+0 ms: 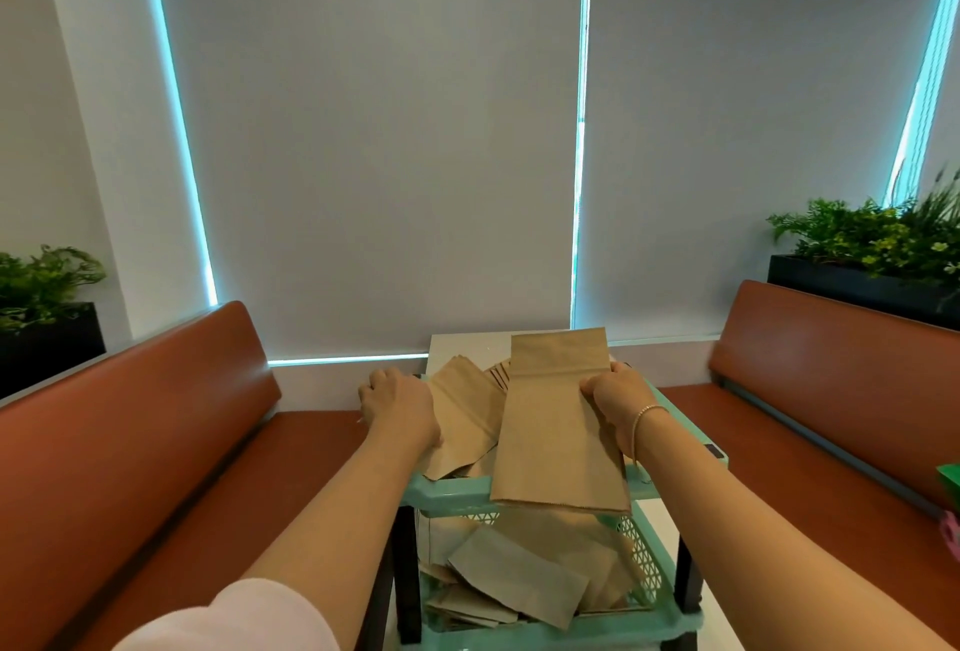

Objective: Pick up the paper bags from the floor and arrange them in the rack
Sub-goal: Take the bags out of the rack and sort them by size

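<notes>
A mint-green plastic rack (453,492) stands in front of me between two benches. Its top shelf holds several flat brown paper bags (465,411), and more brown bags (519,583) lie on the lower shelf. My right hand (621,401) pinches the right edge of a large flat paper bag (558,422) that lies over the top shelf and sticks out past its front rim. My left hand (397,406) rests with curled fingers at the left side of the top shelf, against the bags there; what it holds is hidden.
Brown padded benches run along the left (156,432) and right (831,390). A white table (467,344) sits behind the rack under grey window blinds. Planters with green plants stand at far left (47,307) and far right (872,255).
</notes>
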### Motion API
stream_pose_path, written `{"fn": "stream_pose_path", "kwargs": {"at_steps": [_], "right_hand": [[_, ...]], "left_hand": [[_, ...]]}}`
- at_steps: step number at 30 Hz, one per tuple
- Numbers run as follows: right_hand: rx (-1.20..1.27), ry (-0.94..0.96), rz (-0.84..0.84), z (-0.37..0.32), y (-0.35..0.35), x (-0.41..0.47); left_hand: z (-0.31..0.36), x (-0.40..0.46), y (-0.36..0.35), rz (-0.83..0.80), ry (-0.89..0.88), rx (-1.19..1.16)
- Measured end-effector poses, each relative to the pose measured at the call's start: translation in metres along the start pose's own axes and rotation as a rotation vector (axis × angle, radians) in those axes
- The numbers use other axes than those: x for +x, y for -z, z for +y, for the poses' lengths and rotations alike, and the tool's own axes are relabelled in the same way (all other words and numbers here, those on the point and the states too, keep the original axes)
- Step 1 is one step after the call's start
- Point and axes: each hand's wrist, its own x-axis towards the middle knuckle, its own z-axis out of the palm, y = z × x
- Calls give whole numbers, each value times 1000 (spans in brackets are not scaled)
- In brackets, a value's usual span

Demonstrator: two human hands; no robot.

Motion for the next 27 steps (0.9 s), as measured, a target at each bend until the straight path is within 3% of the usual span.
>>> {"fn": "stream_pose_path", "kwargs": {"at_steps": [13, 19, 23, 27], "right_hand": [[20, -25, 36, 0, 6, 2], [42, -53, 122, 2, 11, 0], [84, -67, 177, 5, 8, 0], [169, -97, 204, 6, 1, 2]], "left_hand": [[0, -6, 3, 232, 55, -120], [-7, -2, 30, 233, 157, -1002], [2, -5, 47, 178, 365, -1637], [22, -13, 44, 81, 378, -1758]]}}
